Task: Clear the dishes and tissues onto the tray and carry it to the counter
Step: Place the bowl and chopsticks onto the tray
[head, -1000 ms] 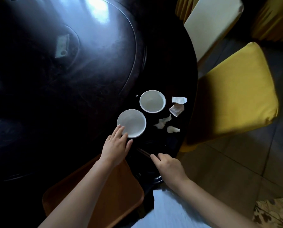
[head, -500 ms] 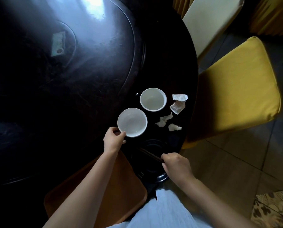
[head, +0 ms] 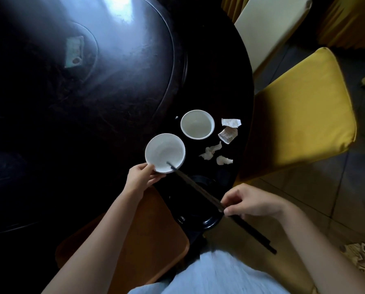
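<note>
My left hand [head: 142, 178] grips the near rim of a white bowl [head: 165, 152] on the dark round table [head: 105, 107]. My right hand [head: 251, 201] holds dark chopsticks [head: 200, 190] near their middle, their tips resting inside that bowl. A second white bowl [head: 197, 124] stands just beyond. Several crumpled tissues [head: 224, 143] lie to the right of the bowls, near the table's edge. A black plate [head: 198, 209] sits at the near edge, under the chopsticks. The brown tray [head: 156, 236] lies at the table's near edge under my left forearm.
A yellow chair [head: 302, 115] stands close to the table's right edge, a white-covered chair [head: 268, 24] behind it. A raised turntable [head: 92, 60] with a small card [head: 73, 53] fills the table's centre. Tiled floor lies to the right.
My left hand closed on the nearer bowl's rim. My right hand took up the chopsticks from the black plate and swung their tips into that bowl.
</note>
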A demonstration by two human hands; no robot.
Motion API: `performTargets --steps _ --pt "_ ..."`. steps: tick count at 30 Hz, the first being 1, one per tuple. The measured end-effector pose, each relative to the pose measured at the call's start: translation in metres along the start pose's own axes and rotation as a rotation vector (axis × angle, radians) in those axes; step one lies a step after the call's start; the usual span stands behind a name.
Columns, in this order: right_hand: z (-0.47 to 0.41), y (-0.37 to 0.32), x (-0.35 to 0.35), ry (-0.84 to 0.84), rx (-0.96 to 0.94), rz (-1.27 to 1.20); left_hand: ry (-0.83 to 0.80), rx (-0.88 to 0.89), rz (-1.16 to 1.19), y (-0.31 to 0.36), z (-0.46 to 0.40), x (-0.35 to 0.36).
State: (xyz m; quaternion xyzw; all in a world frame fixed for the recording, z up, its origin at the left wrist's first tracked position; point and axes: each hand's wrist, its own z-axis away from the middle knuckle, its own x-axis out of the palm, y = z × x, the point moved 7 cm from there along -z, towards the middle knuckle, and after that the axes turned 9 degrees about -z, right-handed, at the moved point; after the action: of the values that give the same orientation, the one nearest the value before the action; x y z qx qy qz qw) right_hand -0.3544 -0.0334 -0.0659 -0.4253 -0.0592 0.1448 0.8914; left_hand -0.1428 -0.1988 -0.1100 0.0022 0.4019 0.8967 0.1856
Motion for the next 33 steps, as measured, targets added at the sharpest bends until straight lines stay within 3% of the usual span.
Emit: performTargets --steps 6,12,16,24,29,33 --pt "-0.008 -0.026 0.0 0.13 -0.23 -0.407 0.066 0.039 0.174 -0.019 0.045 -0.052" --pt "-0.043 -0.048 0.043 0.262 -0.279 -0.497 0.223 -0.012 0.292 -0.08 0.096 -0.111" --pt "-0.062 -0.06 0.079 0.232 -0.251 -0.445 0.314 -0.03 0.373 -0.119 0.128 -0.138" --pt "-0.082 -0.08 0.133 0.159 -0.292 -0.182 0.508 -0.086 0.297 -0.186 0.169 -0.166" --pt "-0.087 -0.1 0.145 0.36 -0.49 0.407 0.512 -0.169 0.345 -0.207 0.178 -0.173" --pt "-0.102 -0.106 0.167 0.309 -0.524 0.821 0.437 -0.198 0.377 -0.214 0.18 -0.172"
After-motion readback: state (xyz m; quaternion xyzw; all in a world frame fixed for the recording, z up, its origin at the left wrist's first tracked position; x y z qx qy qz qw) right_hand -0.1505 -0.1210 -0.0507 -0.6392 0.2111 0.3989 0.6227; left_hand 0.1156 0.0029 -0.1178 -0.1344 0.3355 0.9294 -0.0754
